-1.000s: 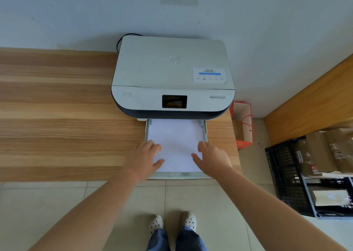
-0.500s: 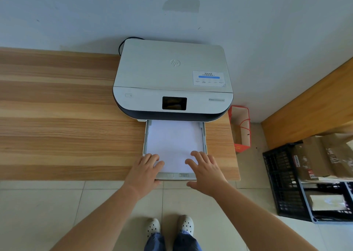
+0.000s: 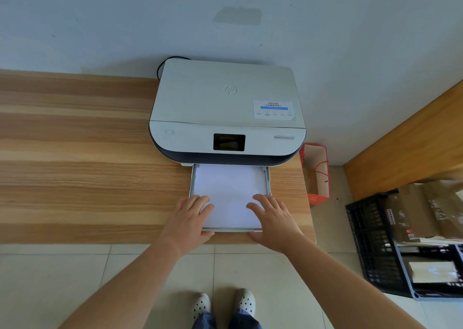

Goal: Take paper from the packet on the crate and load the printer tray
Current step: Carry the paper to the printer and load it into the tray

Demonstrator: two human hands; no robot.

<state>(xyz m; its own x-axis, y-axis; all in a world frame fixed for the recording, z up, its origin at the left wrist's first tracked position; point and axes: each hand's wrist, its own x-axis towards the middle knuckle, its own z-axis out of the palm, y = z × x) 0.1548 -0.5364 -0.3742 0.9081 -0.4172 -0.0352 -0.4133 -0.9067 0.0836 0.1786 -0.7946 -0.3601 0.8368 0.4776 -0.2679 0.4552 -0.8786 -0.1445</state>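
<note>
A white HP printer (image 3: pixel 225 98) stands on a wooden desk (image 3: pixel 87 166) against the wall. Its paper tray (image 3: pixel 268 181) is pulled out toward me with a stack of white paper (image 3: pixel 230 191) lying flat in it. My left hand (image 3: pixel 189 218) is at the tray's front left corner and my right hand (image 3: pixel 274 222) at the front right corner. On both hands the fingers lie spread on the paper and the thumbs hook the tray's front edge. The brown paper packet (image 3: pixel 411 213) lies on the black crate (image 3: pixel 370 241) at the right.
A red and white paper bag (image 3: pixel 317 173) stands on the floor right of the desk. A wooden panel (image 3: pixel 413 141) runs along the right wall. A black cable (image 3: pixel 160 68) curls behind the printer. My feet (image 3: pixel 223 303) are on the tiled floor below the desk edge.
Both hands drew back to the tray's front edge, then moved forward again onto the paper. The tray looks slightly shorter now, as if pushed a little into the printer.
</note>
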